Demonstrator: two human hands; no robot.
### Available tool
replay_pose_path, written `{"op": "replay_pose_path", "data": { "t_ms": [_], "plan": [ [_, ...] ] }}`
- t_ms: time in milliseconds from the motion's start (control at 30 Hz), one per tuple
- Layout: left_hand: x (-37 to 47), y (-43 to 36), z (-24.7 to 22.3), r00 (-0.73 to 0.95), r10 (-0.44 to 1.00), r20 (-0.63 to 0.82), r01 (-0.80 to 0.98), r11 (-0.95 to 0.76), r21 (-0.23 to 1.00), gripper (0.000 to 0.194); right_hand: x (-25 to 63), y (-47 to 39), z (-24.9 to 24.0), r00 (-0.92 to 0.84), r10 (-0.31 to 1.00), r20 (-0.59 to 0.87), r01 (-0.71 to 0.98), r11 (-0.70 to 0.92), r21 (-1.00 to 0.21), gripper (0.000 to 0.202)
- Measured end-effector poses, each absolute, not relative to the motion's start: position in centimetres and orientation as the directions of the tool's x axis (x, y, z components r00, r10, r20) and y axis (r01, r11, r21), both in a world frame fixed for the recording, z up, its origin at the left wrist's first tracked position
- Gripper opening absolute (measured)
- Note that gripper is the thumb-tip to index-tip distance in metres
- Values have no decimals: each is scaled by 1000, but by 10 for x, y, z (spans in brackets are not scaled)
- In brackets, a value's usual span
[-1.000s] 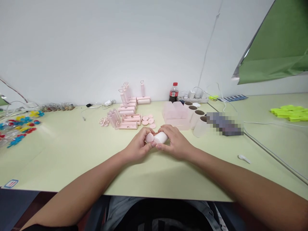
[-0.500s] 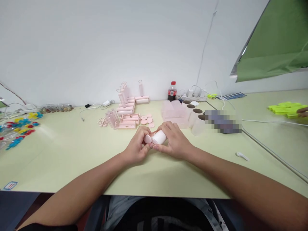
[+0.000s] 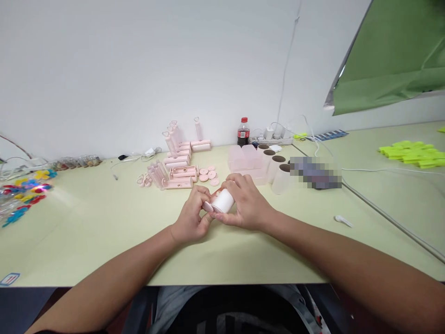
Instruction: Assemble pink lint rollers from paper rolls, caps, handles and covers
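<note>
Above the near middle of the table, my right hand (image 3: 248, 204) is closed round a lint roller (image 3: 223, 201), a white roll with a pink frame. My left hand (image 3: 194, 215) pinches a round pink end cap (image 3: 207, 207) at the roller's left end. The cap sits at an angle to the roll; fingers hide whether it touches the frame. Just beyond my hands lie several loose pink discs (image 3: 212, 174) and pink roller frames (image 3: 179, 182). Clear pinkish handle tubes (image 3: 158, 175) stand beside them, with small heart-shaped loops (image 3: 142, 180) to their left.
Pink rollers with upright handles (image 3: 177, 160) line the wall. Pinkish translucent covers (image 3: 246, 160), white sticky rolls (image 3: 282, 181) and a cola bottle (image 3: 244, 132) stand right of centre. Cables, a white earbud (image 3: 343, 221) and yellow pieces (image 3: 413, 153) lie right; colourful bagged pieces (image 3: 26, 192) lie left.
The end cap has tilted and now shows more edge-on beside the roll. My head view has shifted slightly right. Another person's hand has left the yellow pieces.
</note>
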State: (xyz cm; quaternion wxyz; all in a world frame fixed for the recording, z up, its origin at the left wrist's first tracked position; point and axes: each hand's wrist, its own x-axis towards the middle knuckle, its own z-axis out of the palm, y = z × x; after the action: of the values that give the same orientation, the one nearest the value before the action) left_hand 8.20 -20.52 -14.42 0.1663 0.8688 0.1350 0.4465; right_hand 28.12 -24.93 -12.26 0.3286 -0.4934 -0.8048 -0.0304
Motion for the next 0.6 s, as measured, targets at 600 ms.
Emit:
{"op": "replay_pose_path", "data": {
  "t_ms": [600],
  "plan": [
    [75,-187,-147,592,588,551,-80,-637,767,37,290,-238,-137,-304,841,447,699,516,-495,54]
  ]
}}
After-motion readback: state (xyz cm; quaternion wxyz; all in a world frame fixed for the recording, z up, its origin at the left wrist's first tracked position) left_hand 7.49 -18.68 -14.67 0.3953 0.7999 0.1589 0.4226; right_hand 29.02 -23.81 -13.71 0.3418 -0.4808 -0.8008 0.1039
